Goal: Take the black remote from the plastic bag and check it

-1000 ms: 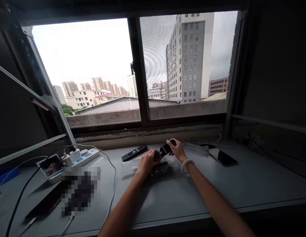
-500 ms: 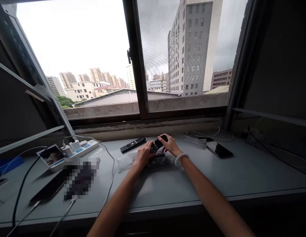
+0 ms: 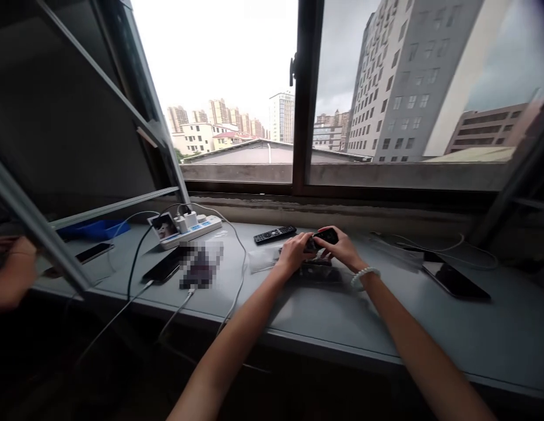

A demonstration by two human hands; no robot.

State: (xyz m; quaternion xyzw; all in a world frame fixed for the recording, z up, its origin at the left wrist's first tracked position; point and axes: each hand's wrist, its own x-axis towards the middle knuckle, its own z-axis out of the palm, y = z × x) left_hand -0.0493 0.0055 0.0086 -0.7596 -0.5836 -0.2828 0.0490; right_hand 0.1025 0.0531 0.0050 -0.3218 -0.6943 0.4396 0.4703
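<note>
A black remote control (image 3: 327,236) is held tilted between my hands above the desk. My right hand (image 3: 343,250), a pale beaded bracelet at its wrist, is closed round the far right end with the thumb on its face. My left hand (image 3: 293,252) closes on the near left end, its fingers partly hiding the remote. Under my hands lie dark items in clear plastic (image 3: 322,273), hard to make out. Left of them is a crumpled clear plastic bag (image 3: 261,261). A second black remote (image 3: 275,235) lies buttons up behind my left hand.
On the right lie a black phone (image 3: 458,280) and a plastic sleeve (image 3: 397,255). To the left are a power strip (image 3: 210,222), cables, a dark phone (image 3: 164,267) and a blue tray (image 3: 94,228). Another person's hand (image 3: 17,266) shows at far left.
My view has swung left, so the desk's things appear further right and the other person's hand has come in. Both hands keep the remote, which now lies more level.
</note>
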